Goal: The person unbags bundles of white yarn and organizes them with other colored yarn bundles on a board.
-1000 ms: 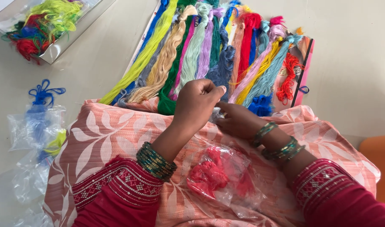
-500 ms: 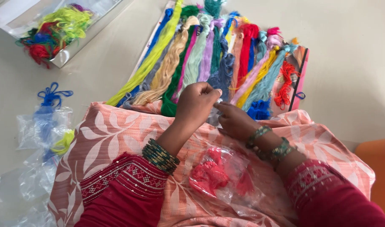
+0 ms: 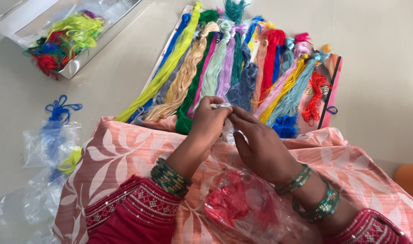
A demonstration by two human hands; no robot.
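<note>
A: Where is the grip itself?

B: The left hand (image 3: 210, 121) and the right hand (image 3: 259, 145) meet fingertip to fingertip above the lap. Between them they pinch the top edge of a small clear crinkled plastic bag (image 3: 225, 118), fingers pressed together on the film. Whether anything sits inside that pinch I cannot tell.

A: Which way does the bag lie from there?

B: It hangs from the pinch toward six o'clock, long axis running straight back to the person, mostly hidden between the palms. Both hands are on it; neither is nearer.

A: What is closest around it?

B: At six o'clock, under the right wrist, a clear plastic pouch stuffed with red thread (image 3: 242, 205) lies on the peach cloth with white leaf print (image 3: 125, 153) that covers the lap. At twelve o'clock, just beyond the fingertips, a fanned row of long coloured thread skeins (image 3: 229, 68) runs away from the person on a flat card.

A: And the open room?

B: The pale tabletop (image 3: 382, 58) is bare toward two o'clock. At nine o'clock lie empty clear plastic bags with a blue thread loop (image 3: 53, 131), well apart from the hands. At eleven o'clock, far off, is a clear shallow box of tangled bright threads (image 3: 66, 38). The skein ends crowd the hands' far side.
</note>
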